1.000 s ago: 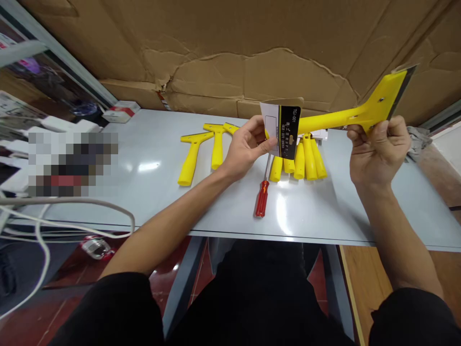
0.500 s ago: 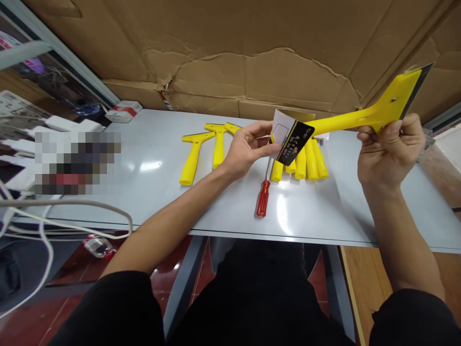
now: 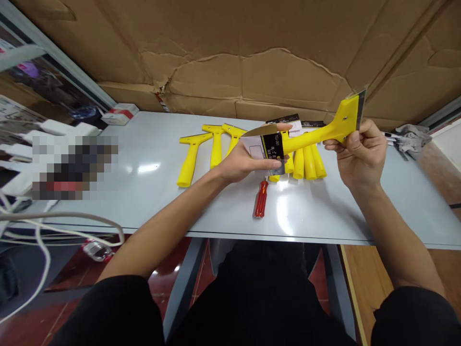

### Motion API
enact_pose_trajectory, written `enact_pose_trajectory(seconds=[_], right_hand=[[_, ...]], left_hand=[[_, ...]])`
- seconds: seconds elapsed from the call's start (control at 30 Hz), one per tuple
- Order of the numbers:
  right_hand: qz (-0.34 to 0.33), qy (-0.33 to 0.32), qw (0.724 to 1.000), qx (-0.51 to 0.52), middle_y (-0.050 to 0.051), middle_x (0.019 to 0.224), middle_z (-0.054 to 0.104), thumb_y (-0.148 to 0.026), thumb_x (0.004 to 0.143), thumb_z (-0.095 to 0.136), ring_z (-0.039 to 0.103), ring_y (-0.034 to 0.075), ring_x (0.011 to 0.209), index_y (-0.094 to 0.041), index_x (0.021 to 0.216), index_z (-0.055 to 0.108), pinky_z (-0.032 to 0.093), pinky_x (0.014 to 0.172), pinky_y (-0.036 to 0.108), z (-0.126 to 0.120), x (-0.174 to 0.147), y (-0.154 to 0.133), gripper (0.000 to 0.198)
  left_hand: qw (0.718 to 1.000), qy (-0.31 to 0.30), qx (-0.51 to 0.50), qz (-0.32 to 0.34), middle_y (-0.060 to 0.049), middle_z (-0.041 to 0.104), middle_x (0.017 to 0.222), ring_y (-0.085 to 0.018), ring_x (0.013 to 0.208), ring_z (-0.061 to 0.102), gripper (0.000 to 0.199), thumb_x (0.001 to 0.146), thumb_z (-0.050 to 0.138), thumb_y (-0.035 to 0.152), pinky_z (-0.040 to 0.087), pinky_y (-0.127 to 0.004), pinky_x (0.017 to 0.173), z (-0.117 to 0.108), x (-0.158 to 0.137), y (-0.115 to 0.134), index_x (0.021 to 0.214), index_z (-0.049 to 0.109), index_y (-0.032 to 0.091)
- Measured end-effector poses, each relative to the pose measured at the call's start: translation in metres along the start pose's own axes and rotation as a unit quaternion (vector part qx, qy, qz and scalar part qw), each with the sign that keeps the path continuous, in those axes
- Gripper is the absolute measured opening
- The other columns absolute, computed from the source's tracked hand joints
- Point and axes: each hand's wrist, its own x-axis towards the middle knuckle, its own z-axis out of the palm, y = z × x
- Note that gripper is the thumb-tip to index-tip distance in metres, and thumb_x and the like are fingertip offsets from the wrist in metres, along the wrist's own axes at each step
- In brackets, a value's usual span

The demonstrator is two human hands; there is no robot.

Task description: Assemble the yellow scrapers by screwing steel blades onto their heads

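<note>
My right hand (image 3: pixel 362 154) grips a yellow scraper (image 3: pixel 310 137) by its wide head, blade end pointing up and right. Around the end of its handle is a bent black-and-white card (image 3: pixel 256 147). My left hand (image 3: pixel 237 162) is closed on this card, thumb in front and fingers behind; the handle's end is hidden there. Below them, a screwdriver with a red handle (image 3: pixel 261 199) lies on the table. To the left lie bare yellow scraper handles (image 3: pixel 189 162). Several more yellow handles (image 3: pixel 309 163) lie behind the held scraper, with black-and-white cards (image 3: pixel 288 122) at their far ends.
Cardboard (image 3: pixel 205 77) stands along the back edge of the grey table (image 3: pixel 154 202). A small red-and-white box (image 3: pixel 120 114) sits at the back left. White cables (image 3: pixel 68 218) and plugs crowd the left side. A grey cloth (image 3: pixel 414 139) lies at the far right.
My right hand has brought the scraper left and lower, its blade end nearer my left hand. My left hand has shifted slightly left, and the card now wraps the handle more closely.
</note>
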Motion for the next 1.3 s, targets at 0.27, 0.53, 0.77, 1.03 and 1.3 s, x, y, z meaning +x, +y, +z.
enact_pose_trajectory(seconds=[0.27,0.53,0.77,1.03,1.3], right_hand=[[-0.117,0.151,0.977,0.096,-0.001,0.083,0.067,-0.024,0.085,0.080,0.068,0.006,0.065,-0.016,0.084,0.036,0.057,0.057,0.017,-0.018,0.022,-0.019,0.045],[-0.073,0.099,0.990,0.064,-0.002,0.081,0.070,-0.040,0.079,0.093,0.079,0.017,0.074,-0.016,0.091,0.041,0.069,0.070,0.026,0.001,0.008,-0.008,0.059],[0.016,-0.054,0.998,0.040,-0.003,0.083,0.071,-0.049,0.083,0.091,0.077,0.013,0.072,-0.016,0.088,0.048,0.070,0.069,0.025,0.016,-0.016,-0.003,0.054],[0.150,-0.287,0.944,-0.071,0.007,0.128,0.076,-0.060,0.078,0.093,0.079,0.013,0.107,-0.021,0.124,0.078,0.070,0.091,0.024,0.009,-0.011,0.018,0.062],[0.134,-0.150,0.976,-0.086,-0.001,0.079,0.069,-0.050,0.073,0.097,0.067,0.006,0.070,-0.015,0.085,0.057,0.058,0.067,0.019,0.015,-0.010,0.016,0.054]], left_hand=[[0.991,0.124,-0.035,0.042,-0.002,0.077,0.113,-0.024,0.105,0.077,0.064,0.064,0.105,0.045,0.066,-0.039,0.097,-0.020,0.006,0.008,0.121,0.079,0.029],[0.965,0.119,0.181,0.145,-0.007,0.079,0.107,-0.032,0.126,0.066,0.045,0.068,0.103,0.063,0.060,-0.051,0.106,-0.013,0.001,0.029,0.088,0.083,0.028],[0.930,0.026,0.336,0.147,-0.008,0.080,0.117,-0.024,0.102,0.072,0.034,0.081,0.094,0.065,0.060,-0.042,0.093,0.005,-0.004,0.023,0.087,0.089,0.032],[0.958,0.242,0.137,0.075,-0.001,0.074,0.079,-0.016,0.073,0.067,0.054,0.068,0.101,0.070,0.057,-0.031,0.067,0.013,-0.002,0.004,0.075,0.078,0.022],[0.970,0.191,0.150,0.021,-0.008,0.081,0.111,-0.023,0.096,0.074,0.059,0.080,0.092,0.073,0.063,-0.038,0.090,0.006,-0.001,0.002,0.106,0.077,0.022]])
